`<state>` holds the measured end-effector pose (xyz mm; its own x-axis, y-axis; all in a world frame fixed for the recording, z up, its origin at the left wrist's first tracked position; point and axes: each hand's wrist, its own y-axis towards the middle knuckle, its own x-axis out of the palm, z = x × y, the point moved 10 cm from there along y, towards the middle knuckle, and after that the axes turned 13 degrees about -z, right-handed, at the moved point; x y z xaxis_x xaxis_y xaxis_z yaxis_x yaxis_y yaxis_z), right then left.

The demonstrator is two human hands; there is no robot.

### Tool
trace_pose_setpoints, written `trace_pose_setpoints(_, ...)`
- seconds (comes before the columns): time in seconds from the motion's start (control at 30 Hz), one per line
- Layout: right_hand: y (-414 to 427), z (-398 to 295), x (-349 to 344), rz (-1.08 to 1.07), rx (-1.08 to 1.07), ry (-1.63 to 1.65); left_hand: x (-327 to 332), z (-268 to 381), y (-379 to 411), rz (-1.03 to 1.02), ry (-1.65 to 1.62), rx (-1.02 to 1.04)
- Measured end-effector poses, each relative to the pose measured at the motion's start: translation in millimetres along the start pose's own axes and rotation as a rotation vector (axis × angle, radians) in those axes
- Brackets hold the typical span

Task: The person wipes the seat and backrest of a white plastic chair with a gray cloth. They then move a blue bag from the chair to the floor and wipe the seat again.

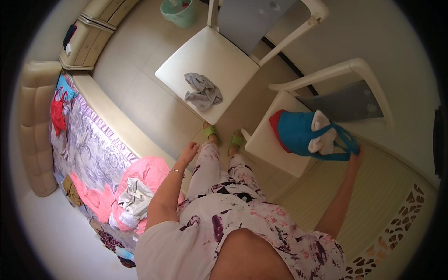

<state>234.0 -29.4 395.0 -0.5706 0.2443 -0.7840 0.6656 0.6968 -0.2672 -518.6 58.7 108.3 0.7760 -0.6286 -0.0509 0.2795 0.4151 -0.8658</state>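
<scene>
My right hand (356,154) grips the straps of a blue tote bag with a red base (297,132). White cloth (322,134) shows at the bag's mouth. The bag lies over the seat of a cream chair (273,154) with a grey back. Nothing is held in my left hand (190,151), which hangs near my thigh with the fingers loosely curled. Ahead, a crumpled grey cloth (203,92) lies on the white seat of a second chair (224,52).
At the left, a bed with a purple floral sheet (101,140) holds pink clothing (98,197), a white garment (134,197) and a red strappy garment (58,113). A light green bucket (180,15) stands on the tiled floor. Cream drawers (85,45) are beyond the bed.
</scene>
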Motion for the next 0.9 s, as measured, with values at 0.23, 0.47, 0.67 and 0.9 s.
trace_pose_setpoints(0.23,-33,-95,2,0.027,-0.022,-0.451,-5,43,-1,-0.026,-0.053,0.082)
trace_pose_setpoints(0.47,-84,-163,60,0.201,-0.105,-0.668,-42,20,28,-0.110,0.016,0.095)
trace_pose_setpoints(0.67,-126,-218,270,-0.239,-0.073,-0.402,-140,25,56,-0.070,0.149,0.223)
trace_pose_setpoints(0.9,-160,-225,506,-0.638,0.104,-0.001,-294,51,89,0.089,0.138,0.091)
